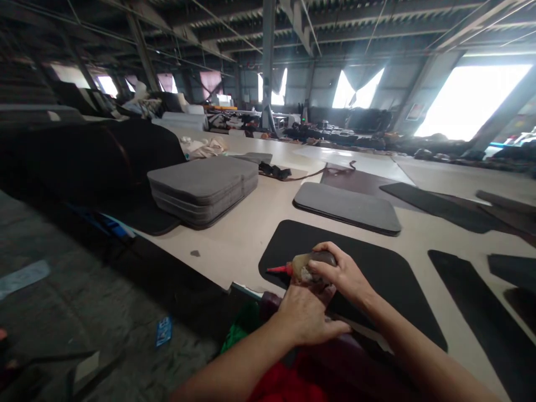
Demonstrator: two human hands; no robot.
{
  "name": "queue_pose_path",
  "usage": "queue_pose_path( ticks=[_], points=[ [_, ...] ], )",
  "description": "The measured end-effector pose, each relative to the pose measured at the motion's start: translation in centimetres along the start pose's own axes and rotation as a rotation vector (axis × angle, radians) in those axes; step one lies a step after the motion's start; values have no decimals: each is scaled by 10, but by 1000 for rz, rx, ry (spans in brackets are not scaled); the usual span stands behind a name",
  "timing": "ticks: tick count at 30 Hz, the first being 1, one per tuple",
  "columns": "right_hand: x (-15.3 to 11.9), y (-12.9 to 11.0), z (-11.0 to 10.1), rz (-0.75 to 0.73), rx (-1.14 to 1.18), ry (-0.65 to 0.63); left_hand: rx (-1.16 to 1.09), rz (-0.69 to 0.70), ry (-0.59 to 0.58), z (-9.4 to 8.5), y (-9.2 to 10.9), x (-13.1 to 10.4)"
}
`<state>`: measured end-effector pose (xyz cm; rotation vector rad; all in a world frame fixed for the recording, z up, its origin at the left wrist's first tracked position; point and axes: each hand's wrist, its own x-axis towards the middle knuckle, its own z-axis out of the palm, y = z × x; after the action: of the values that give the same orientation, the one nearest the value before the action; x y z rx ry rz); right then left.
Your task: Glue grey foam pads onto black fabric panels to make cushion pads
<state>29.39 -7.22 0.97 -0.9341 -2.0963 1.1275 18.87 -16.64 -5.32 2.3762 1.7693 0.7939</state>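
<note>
A small bottle (pixel 302 267) with a red nozzle pointing left is held above the near edge of a black flat panel (pixel 377 279) on the table. My right hand (pixel 335 271) is wrapped round the bottle's dark end from above, thumb along its side. Just below and to the left, my left hand (pixel 305 315) is against the underside of the bottle; its thumb sticks out to the right, and its other fingers are mostly hidden behind the bottle. What the left fingers grip cannot be made out.
A thick stack of grey panels (pixel 201 184) stands at the left table edge (pixel 180 251). Behind the black panel lies a lower grey stack (pixel 347 206). Long dark strips (pixel 477 312) lie at the right. A blue packet (pixel 163 331) is on the floor.
</note>
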Motion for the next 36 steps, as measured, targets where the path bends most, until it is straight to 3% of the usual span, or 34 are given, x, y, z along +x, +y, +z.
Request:
queue_pose_path(
  ticks=[4,13,24,36],
  points=[
    [6,1,6,-85,-61,-11,7,-1,16,2,0,-1],
    [19,-3,5,-95,-78,-81,50,-19,-76,-6,3,-2],
    [42,-17,5,-341,-312,-103,-10,-81,-185,-10,6,2],
    [90,-9,0,-355,-460,40,-52,-72,-235,-15,6,3]
  ],
)
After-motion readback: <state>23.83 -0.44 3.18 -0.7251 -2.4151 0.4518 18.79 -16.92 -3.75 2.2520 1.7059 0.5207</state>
